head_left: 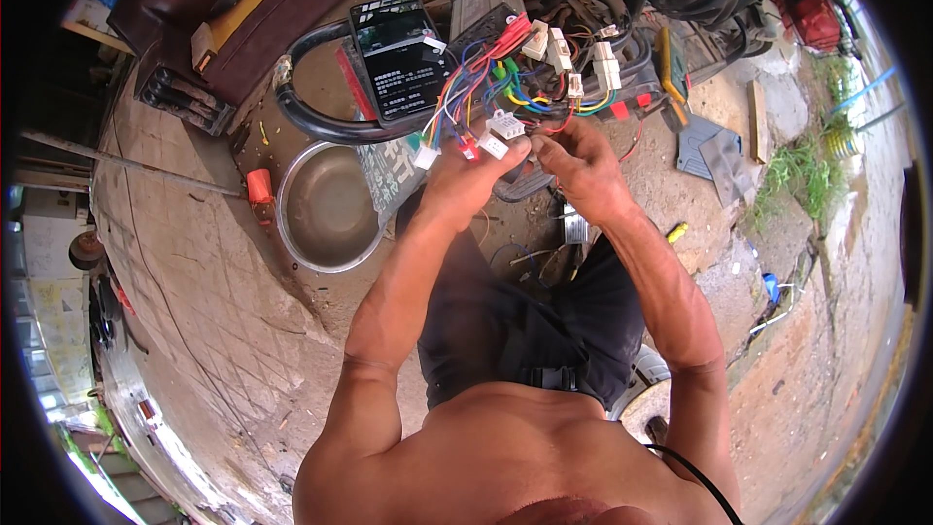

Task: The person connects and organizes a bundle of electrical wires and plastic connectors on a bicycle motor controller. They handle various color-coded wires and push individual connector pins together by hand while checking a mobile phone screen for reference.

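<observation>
My left hand (pixel 469 178) is closed around a bundle of coloured wires (pixel 476 73), and white plug connectors (pixel 504 124) stick out by its thumb. A red connector (pixel 468 148) lies against its fingers. Close beside it, my right hand (pixel 586 173) has thumb and fingers pinched at a thin red wire (pixel 562 124); the exact grip point is hard to make out. More white connectors (pixel 559 51) on coloured wires sit just beyond both hands. A flat black panel with light printed text (pixel 403 73) lies left of the wires, next to a grey metal box (pixel 486 5).
A black tubular frame (pixel 326 126) surrounds the work. A metal basin (pixel 332 258) stands at left beside an orange-red cup (pixel 259 185). At right are a yellow-edged meter (pixel 672 63), a grey plate (pixel 702 148) and a wood strip (pixel 758 122). A brown padded seat (pixel 194 29) is far left.
</observation>
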The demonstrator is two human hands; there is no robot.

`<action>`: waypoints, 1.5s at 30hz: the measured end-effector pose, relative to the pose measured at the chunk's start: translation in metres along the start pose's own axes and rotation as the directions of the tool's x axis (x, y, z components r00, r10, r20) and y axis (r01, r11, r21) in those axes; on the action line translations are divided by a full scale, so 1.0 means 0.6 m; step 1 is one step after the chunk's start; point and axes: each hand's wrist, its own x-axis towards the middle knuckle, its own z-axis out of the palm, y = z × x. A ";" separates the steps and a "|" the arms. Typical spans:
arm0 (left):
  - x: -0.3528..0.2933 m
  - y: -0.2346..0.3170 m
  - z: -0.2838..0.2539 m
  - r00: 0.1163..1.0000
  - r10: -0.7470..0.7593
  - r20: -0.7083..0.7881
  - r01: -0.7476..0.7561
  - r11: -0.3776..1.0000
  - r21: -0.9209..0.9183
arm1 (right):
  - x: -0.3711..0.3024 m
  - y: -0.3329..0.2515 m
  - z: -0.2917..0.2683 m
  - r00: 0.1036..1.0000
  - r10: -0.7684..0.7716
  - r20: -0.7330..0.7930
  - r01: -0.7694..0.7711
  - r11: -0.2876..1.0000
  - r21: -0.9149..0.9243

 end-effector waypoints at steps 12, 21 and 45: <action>-0.037 0.013 0.005 0.999 -0.053 0.009 0.054 0.991 -0.124 | 0.007 0.038 0.002 0.995 -0.048 -0.084 0.040 0.994 -0.099; -0.040 0.009 0.004 0.997 -0.072 0.007 0.072 0.986 -0.153 | -0.002 -0.025 0.001 0.994 0.105 -0.020 -0.106 0.946 -0.305; -0.043 -0.016 0.042 0.820 0.563 -0.103 -0.366 0.654 0.662 | 0.018 0.013 -0.049 0.999 0.044 -0.006 -0.039 0.797 -0.603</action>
